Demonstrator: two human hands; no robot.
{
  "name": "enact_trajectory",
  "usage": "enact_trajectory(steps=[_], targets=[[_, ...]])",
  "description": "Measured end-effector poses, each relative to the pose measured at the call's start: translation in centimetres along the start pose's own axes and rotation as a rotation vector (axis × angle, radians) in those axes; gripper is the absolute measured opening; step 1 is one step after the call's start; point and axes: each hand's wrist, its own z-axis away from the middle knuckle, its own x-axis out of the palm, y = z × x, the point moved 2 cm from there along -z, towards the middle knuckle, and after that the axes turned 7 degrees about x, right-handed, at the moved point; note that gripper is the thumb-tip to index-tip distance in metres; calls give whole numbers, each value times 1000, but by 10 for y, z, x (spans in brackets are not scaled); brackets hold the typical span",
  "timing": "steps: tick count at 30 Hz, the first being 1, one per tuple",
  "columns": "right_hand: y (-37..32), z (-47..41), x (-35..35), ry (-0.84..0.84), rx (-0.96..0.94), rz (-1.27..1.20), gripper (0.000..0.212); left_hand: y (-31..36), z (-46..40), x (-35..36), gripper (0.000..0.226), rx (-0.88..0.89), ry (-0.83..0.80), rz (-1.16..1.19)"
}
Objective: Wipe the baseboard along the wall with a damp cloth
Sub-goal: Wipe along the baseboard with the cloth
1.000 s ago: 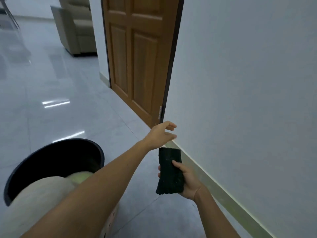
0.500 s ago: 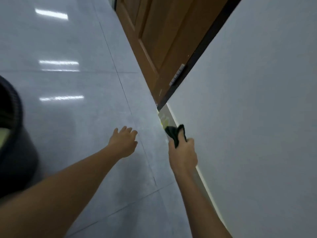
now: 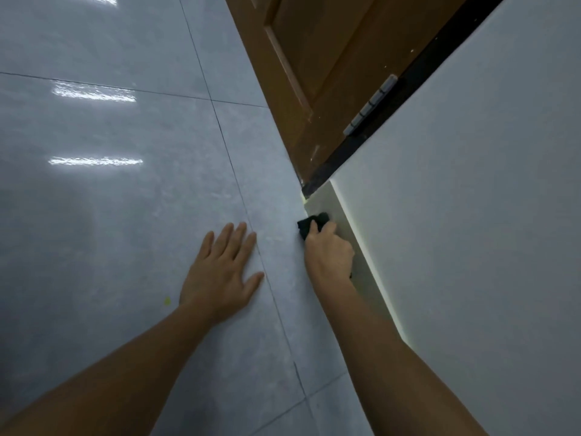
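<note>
A pale baseboard (image 3: 327,201) runs along the foot of the white wall (image 3: 471,215), ending at the dark door frame. My right hand (image 3: 328,251) is shut on a dark cloth (image 3: 309,225) and presses it against the baseboard near that end. Only the cloth's front part shows past my fingers. My left hand (image 3: 221,273) lies flat on the grey tiled floor (image 3: 125,199), fingers spread, a short way left of the right hand.
A brown wooden door (image 3: 330,64) with a metal hinge (image 3: 371,105) stands just beyond the baseboard's end. The glossy floor tiles stretch away to the left. A small yellow speck (image 3: 166,300) lies on the floor by my left wrist.
The view has dropped close to the floor and the bucket is out of sight. My right hand carried the cloth onto the baseboard. My left hand came down flat on the tiles.
</note>
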Motion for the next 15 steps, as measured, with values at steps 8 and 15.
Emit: enact_trajectory(steps=[8, 15], targets=[[12, -1, -15, 74, -13, 49, 39, 1, 3, 1, 73, 5, 25, -19], [-14, -21, 2, -53, 19, -35, 45, -1, 2, -1, 72, -4, 45, -5]])
